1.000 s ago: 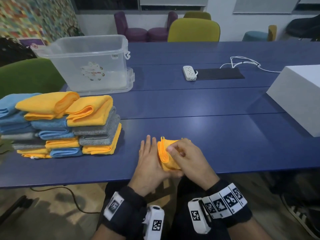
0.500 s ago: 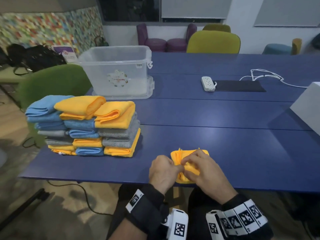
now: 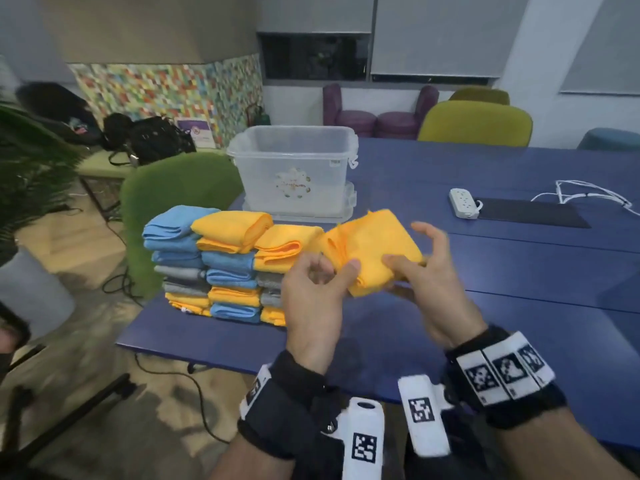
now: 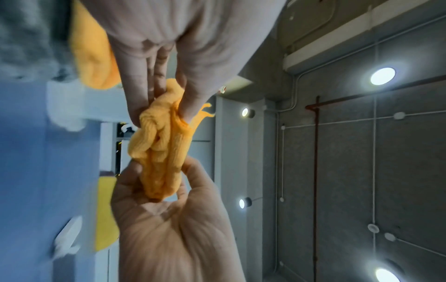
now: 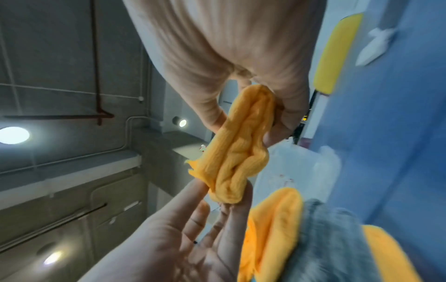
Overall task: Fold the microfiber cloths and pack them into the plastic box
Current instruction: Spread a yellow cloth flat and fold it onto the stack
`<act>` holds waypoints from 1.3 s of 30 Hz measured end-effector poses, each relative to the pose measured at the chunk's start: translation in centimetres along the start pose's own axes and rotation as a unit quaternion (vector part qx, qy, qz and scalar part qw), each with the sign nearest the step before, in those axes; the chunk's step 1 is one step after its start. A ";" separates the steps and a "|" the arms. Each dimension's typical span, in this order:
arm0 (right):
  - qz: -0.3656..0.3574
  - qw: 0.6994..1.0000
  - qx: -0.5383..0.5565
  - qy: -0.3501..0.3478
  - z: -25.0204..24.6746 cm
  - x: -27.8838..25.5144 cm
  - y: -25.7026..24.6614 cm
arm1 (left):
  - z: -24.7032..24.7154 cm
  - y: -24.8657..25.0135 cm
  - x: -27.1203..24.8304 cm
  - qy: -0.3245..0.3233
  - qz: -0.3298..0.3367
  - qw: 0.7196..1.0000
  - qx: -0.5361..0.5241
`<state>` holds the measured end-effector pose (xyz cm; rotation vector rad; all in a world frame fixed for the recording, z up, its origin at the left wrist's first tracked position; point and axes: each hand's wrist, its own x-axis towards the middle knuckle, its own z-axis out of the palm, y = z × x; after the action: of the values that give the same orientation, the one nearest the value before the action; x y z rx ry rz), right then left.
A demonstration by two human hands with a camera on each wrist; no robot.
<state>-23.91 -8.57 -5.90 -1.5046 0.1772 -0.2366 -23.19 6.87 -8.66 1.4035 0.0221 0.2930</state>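
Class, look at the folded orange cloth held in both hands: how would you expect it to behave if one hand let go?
The orange cloth looks soft and floppy: its layers bunch between the left hand and right hand. Released on one side, it would probably droop and unfold. It seems light, held by fingertips only.

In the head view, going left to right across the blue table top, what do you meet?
Stack of folded cloths → orange cloth held up by the left hand and the right hand → white power strip → black mat → white cable.
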 end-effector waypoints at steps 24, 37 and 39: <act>-0.097 0.919 -0.347 -0.160 11.9 13.0 2.6 | -5.4 1.8 7.4 0.180 0.133 0.875 0.430; -0.090 0.899 -0.385 -0.187 11.0 12.2 4.6 | -7.1 -0.7 12.9 -0.114 0.080 0.670 0.729; -0.092 0.899 -0.384 -0.189 10.9 12.3 4.7 | -7.0 -0.6 12.9 -0.108 0.083 0.666 0.733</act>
<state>-9.02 -1.05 -9.52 -2.3274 -0.2173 -0.0085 -11.97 16.31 -8.43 3.0901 -0.0902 0.2327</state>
